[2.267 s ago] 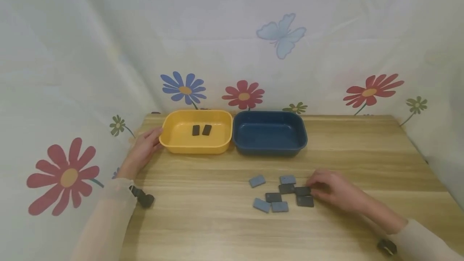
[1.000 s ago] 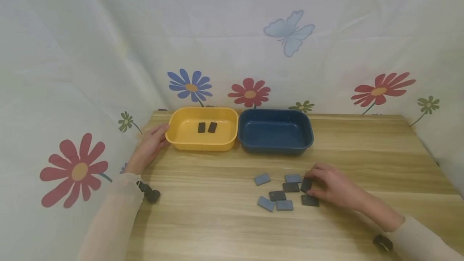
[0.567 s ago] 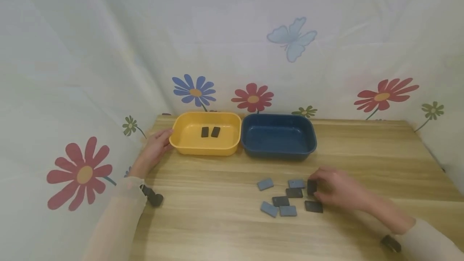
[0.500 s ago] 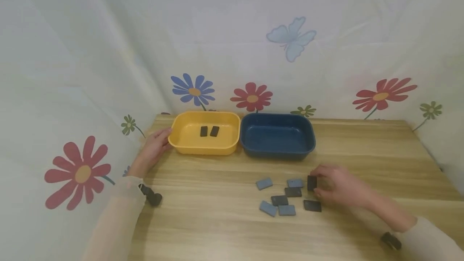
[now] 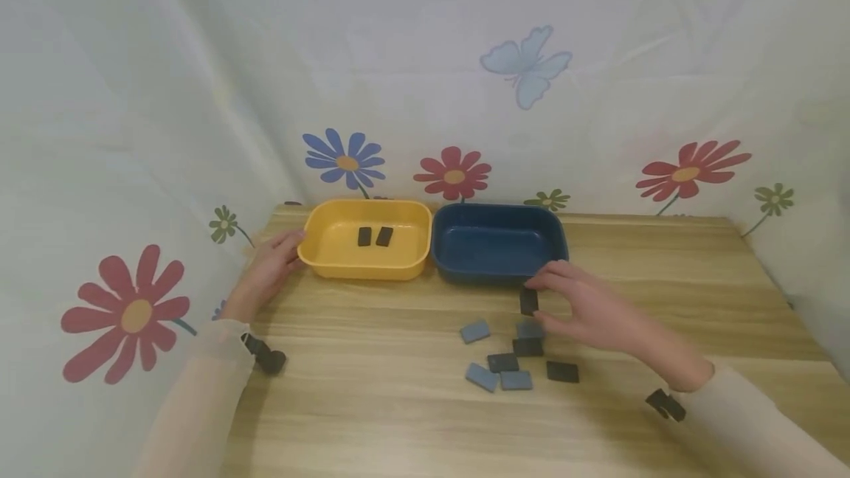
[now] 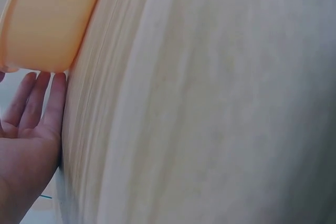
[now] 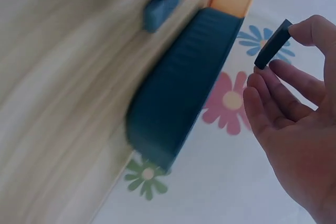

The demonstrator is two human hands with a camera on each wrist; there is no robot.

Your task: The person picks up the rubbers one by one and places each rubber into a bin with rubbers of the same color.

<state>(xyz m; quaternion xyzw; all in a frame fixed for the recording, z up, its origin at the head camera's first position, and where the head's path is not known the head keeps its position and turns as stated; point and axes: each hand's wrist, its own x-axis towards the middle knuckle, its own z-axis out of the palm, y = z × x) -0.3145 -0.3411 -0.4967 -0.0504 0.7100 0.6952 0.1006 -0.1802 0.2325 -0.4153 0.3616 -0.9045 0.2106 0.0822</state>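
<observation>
My right hand [image 5: 591, 308] pinches a small black rectangular tile [image 5: 528, 301] between thumb and fingertips, held up just in front of the blue bin. In the right wrist view the same black tile [image 7: 273, 44] sits by its ends between thumb and finger, clear of the table. Straight fingers of my left hand [image 5: 268, 270] touch the left end of the yellow bin [image 5: 365, 272]; the left wrist view shows their tips against its wall [image 6: 50, 30]. Two black tiles [image 5: 384, 236] lie inside the yellow bin. The blue bin [image 5: 498, 274] stands directly right of it, with nothing inside.
Below my right hand lie three black tiles, one [image 5: 562, 372] apart on the right, and several grey-blue tiles [image 5: 475, 331], on the wooden table [image 5: 372, 404]. A flowered cloth [image 5: 398, 80] hangs behind the bins and along the sides.
My right hand has picked a black tile from the right of the group, turned it on end, lifted it and carried it left and away toward the blue bin. The left hand stays put.
</observation>
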